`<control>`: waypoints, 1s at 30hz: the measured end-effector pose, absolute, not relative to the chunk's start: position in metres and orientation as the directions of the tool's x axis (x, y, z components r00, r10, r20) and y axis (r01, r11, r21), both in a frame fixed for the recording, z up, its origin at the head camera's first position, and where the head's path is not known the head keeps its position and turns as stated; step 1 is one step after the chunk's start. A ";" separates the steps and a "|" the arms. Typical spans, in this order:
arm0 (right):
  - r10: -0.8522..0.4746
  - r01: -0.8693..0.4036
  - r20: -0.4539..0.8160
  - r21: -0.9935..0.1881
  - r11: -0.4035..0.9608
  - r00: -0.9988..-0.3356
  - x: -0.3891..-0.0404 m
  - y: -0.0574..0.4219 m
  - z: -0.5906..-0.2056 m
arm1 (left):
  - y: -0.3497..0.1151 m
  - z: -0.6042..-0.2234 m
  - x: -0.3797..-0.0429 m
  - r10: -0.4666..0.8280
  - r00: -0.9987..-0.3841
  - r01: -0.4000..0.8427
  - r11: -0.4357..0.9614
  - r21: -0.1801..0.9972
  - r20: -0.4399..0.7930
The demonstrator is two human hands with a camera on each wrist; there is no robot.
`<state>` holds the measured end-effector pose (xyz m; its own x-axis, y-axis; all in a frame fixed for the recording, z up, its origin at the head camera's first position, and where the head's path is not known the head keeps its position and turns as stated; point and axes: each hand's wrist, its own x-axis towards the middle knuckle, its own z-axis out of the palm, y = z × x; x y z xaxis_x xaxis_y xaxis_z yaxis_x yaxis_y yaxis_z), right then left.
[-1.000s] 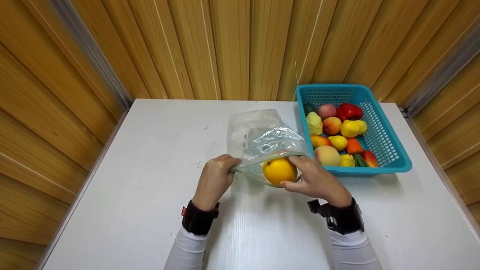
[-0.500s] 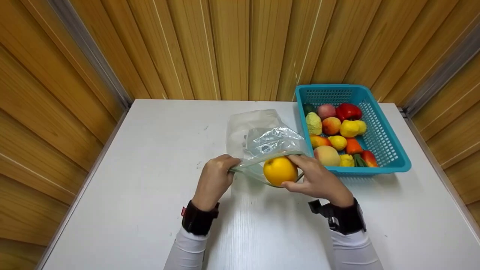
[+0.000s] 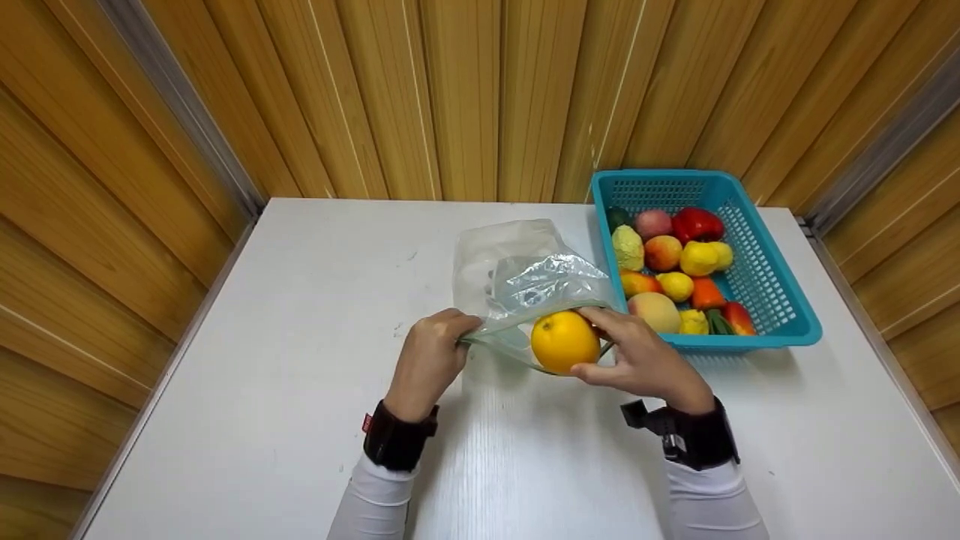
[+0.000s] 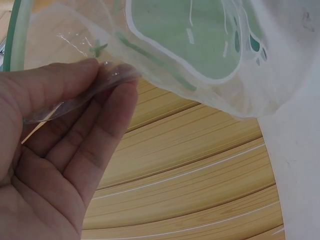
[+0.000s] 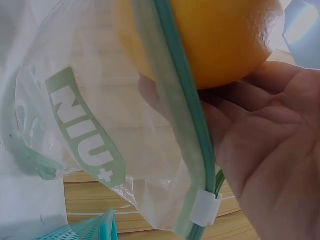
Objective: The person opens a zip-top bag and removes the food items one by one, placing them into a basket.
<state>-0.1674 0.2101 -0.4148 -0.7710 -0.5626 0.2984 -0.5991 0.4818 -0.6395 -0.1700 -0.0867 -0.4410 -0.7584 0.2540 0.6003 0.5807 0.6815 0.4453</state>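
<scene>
A clear zip bag (image 3: 502,244) with a green-edged mouth lies on the table, its mouth held apart towards the person. My left hand (image 3: 431,352) pinches the left corner of that mouth; in the left wrist view the thumb and fingers (image 4: 117,107) grip the film. An orange (image 3: 565,343) sits at the bag's mouth, and my right hand (image 3: 637,352) holds it from the right between thumb and fingers. In the right wrist view the orange (image 5: 225,40) is partly behind the green zip strip, with some fingertips inside the bag. A white slider (image 5: 206,207) sits on the strip.
A blue-green basket (image 3: 780,277) with several fruits and vegetables, among them a red pepper (image 3: 698,223) and a peach (image 3: 654,312), stands at the back right, close to the bag. Wood-patterned walls (image 3: 465,97) rise behind the white table (image 3: 315,285).
My right hand and the orange have shifted slightly right and towards the person, so the bag's upper rim covers less of the orange. My left hand stays in place.
</scene>
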 end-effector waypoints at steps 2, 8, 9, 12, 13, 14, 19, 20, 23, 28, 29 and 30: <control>-0.569 -0.592 0.291 -0.660 0.462 -0.769 -0.167 0.211 -0.414 | -0.087 -0.442 -0.170 0.252 -0.757 0.581 0.681 0.446 0.603; -0.553 -0.558 0.275 -0.700 0.446 -0.786 -0.165 0.215 -0.411 | -0.087 -0.442 -0.171 0.251 -0.758 0.583 0.676 0.451 0.603; -0.548 -0.553 0.273 -0.704 0.446 -0.790 -0.164 0.216 -0.411 | -0.087 -0.442 -0.171 0.251 -0.758 0.582 0.677 0.450 0.602; -0.542 -0.545 0.274 -0.717 0.435 -0.794 -0.164 0.217 -0.409 | -0.087 -0.442 -0.171 0.249 -0.758 0.578 0.684 0.445 0.603; -0.542 -0.544 0.276 -0.720 0.430 -0.794 -0.164 0.218 -0.409 | -0.087 -0.441 -0.171 0.248 -0.757 0.578 0.686 0.442 0.604; -0.539 -0.543 0.278 -0.723 0.428 -0.795 -0.164 0.219 -0.408 | -0.087 -0.441 -0.171 0.248 -0.757 0.576 0.689 0.439 0.605; -0.521 -0.546 0.298 -0.723 0.424 -0.800 -0.163 0.224 -0.406 | -0.088 -0.442 -0.171 0.250 -0.754 0.576 0.696 0.429 0.607; -0.515 -0.545 0.301 -0.723 0.425 -0.802 -0.163 0.225 -0.406 | -0.088 -0.442 -0.171 0.251 -0.754 0.576 0.696 0.428 0.607; -0.501 -0.543 0.308 -0.719 0.434 -0.809 -0.162 0.229 -0.404 | -0.088 -0.442 -0.171 0.251 -0.756 0.573 0.699 0.427 0.605; -0.463 -0.519 0.310 -0.731 0.442 -0.831 -0.161 0.236 -0.403 | -0.088 -0.442 -0.171 0.250 -0.758 0.571 0.700 0.429 0.602; -0.454 -0.515 0.314 -0.736 0.439 -0.834 -0.160 0.238 -0.402 | -0.088 -0.442 -0.171 0.249 -0.758 0.571 0.700 0.429 0.603; -0.443 -0.515 0.322 -0.737 0.438 -0.837 -0.160 0.239 -0.402 | -0.087 -0.442 -0.171 0.249 -0.758 0.572 0.699 0.430 0.603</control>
